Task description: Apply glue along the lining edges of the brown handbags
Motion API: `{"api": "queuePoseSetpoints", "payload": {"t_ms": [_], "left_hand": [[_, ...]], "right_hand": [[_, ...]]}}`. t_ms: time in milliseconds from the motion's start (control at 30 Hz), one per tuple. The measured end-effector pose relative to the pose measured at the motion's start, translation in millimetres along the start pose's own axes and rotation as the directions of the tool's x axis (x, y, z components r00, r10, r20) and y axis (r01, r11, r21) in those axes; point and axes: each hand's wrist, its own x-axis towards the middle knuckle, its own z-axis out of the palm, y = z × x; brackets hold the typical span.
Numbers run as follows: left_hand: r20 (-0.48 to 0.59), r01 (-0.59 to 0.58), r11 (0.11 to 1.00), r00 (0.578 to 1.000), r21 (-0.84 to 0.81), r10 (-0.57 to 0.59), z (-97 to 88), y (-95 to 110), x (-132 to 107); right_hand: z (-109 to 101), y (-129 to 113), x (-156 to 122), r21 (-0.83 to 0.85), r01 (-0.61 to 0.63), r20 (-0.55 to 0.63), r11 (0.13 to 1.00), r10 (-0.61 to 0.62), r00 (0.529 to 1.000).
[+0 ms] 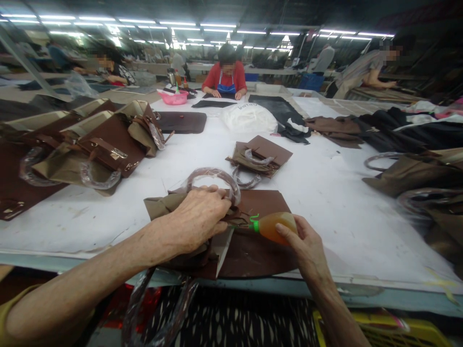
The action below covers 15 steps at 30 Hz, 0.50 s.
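In front of me a brown handbag [260, 205] lies on the table near its edge, partly folded, with olive-brown fabric and plastic-wrapped handles. My left hand [202, 217] presses on the bag, its fingers curled over the fabric beneath the upper handle [211, 173]. What its fingertips pinch is partly hidden. In my right hand [304, 241] is a squeeze bottle [277, 226] of amber liquid with a green cap. The bottle lies almost level, its nozzle pointing left at the bag near my left fingers. A second plastic-wrapped handle [135, 303] hangs over the table edge.
Several brown bags [104, 140] stand at the left. A small brown bag [267, 154] lies just beyond mine, with a white bundle [249, 118] behind it. More bags [415, 173] lie at right. A co-worker in red [226, 72] sits opposite, near a pink basket [175, 97].
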Motion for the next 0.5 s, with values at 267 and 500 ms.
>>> {"api": "queuePoseSetpoints", "payload": {"t_ms": [267, 500], "left_hand": [[-0.011, -0.009, 1.000, 1.000, -0.007, 0.009, -0.2, 1, 1], [0.017, -0.001, 1.000, 1.000, -0.019, 0.001, -1.8, 3, 0]], "right_hand": [[-6, -13, -11, 0.009, -0.011, 0.066, 1.000, 0.011, 0.998], [0, -4, -6, -0.034, 0.025, 0.032, 0.999, -0.024, 0.999]]}}
